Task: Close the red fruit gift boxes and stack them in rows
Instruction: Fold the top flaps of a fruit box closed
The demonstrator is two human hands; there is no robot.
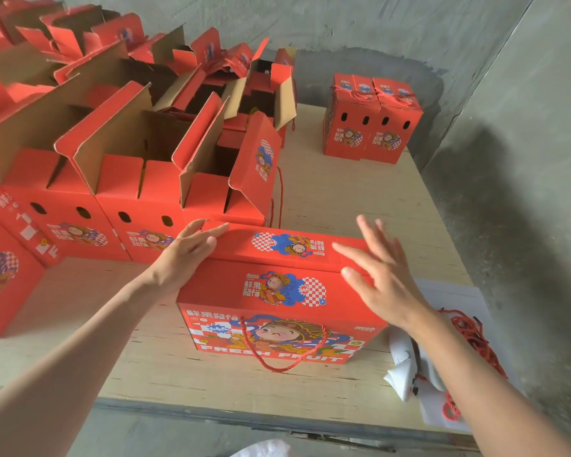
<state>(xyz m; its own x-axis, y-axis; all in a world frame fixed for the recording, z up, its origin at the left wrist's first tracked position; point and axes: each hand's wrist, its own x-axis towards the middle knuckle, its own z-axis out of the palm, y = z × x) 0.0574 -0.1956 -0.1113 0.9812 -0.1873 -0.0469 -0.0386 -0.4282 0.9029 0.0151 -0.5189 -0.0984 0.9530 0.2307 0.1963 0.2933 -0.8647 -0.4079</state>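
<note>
Near the front edge of the table (pixel 343 199) we rest our left hand (pixel 185 255), fingers straight, on the closed red box (pixel 277 291) and spread our empty right hand (pixel 383 285) over its right end, bare board beyond reaching two finished boxes (pixel 346 127).

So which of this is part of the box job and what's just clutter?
Job: near box under left hand and right hand; open boxes; closed boxes at back.
Lying about: white gadget; loose red cords; white sheet.

Open boxes (pixel 139 179) left, closed pair (pixel 371 127) behind nearest box (pixel 277 291).
</note>
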